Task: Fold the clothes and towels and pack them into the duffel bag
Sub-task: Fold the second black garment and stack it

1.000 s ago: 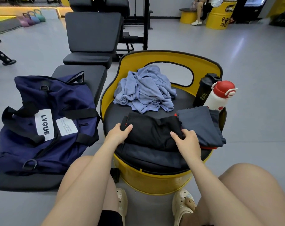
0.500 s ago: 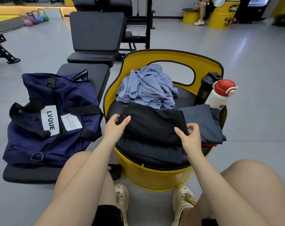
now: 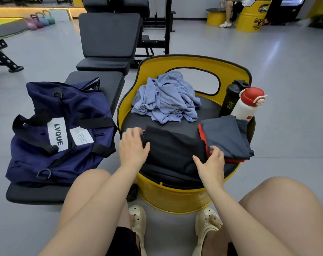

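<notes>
A folded black garment (image 3: 173,150) lies at the front of the yellow barrel seat (image 3: 175,198). My left hand (image 3: 133,145) grips its left edge, fingers curled over the side. My right hand (image 3: 210,159) pinches its right edge, thumb on top. Just right of it, a folded grey garment (image 3: 225,135) lies on top of a red one (image 3: 203,143). A crumpled light-blue towel (image 3: 166,100) sits at the back of the seat. The navy duffel bag (image 3: 60,126) rests on a black bench (image 3: 36,194) to my left, its top partly open.
A black bottle (image 3: 231,97) and a white bottle with a red cap (image 3: 247,106) stand at the seat's right rim. Gym benches (image 3: 108,34) and a rack stand behind. My knees and sandals are below the seat. A person sits far back right.
My hands moved from the garment's near edge to its left and right sides. The black garment now lies in a more compact fold.
</notes>
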Available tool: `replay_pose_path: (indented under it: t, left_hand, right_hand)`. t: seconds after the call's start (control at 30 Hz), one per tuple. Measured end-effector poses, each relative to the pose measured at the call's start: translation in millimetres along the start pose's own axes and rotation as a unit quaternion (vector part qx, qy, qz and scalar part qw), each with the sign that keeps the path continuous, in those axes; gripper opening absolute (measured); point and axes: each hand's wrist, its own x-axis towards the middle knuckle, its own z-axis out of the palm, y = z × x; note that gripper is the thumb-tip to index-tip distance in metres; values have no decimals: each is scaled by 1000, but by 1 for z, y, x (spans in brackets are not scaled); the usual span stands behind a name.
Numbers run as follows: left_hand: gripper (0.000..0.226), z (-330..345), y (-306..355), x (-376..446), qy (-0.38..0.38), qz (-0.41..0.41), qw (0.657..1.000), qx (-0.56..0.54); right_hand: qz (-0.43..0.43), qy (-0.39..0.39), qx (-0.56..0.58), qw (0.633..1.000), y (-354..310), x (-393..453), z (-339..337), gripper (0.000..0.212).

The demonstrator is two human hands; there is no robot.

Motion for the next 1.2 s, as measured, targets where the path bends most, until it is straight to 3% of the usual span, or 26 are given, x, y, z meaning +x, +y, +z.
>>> replay_pose_path:
  t: [0.1, 0.17, 0.23, 0.33, 0.4, 0.47, 0.6, 0.83, 1.2]
  left_hand:
    - [37, 12, 1, 0, 20, 231, 972, 30]
    - [46, 19, 1, 0, -61, 261, 963, 34]
    - [47, 21, 5, -3, -150, 231, 959, 70]
    - [55, 26, 3, -2, -235, 223, 931, 169]
    - [65, 28, -2, -1, -266, 232, 912, 208]
    - [69, 31, -6, -1, -274, 236, 904, 228]
    - [72, 44, -10, -7, -237, 232, 908, 258]
    - [69, 58, -4, 15, -220, 192, 925, 243]
    - [72, 81, 1, 73, -216, 157, 933, 243]
  right_hand:
    - [-168, 59, -134, 975, -1, 1, 2, 52]
    - [-275, 41, -165, 946, 0, 4, 8, 49]
    - [-339, -18, -209, 917, 3, 6, 17, 55]
    - [-311, -128, -273, 901, 6, 6, 23, 55]
    - [-292, -168, -296, 894, 15, 10, 30, 78]
    - [-300, -168, -325, 881, 20, 13, 37, 85]
    - [-294, -163, -375, 864, 15, 22, 47, 74]
    - [-313, -197, -394, 842, 4, 63, 55, 85]
    - [-332, -227, -407, 820, -17, 133, 75, 75]
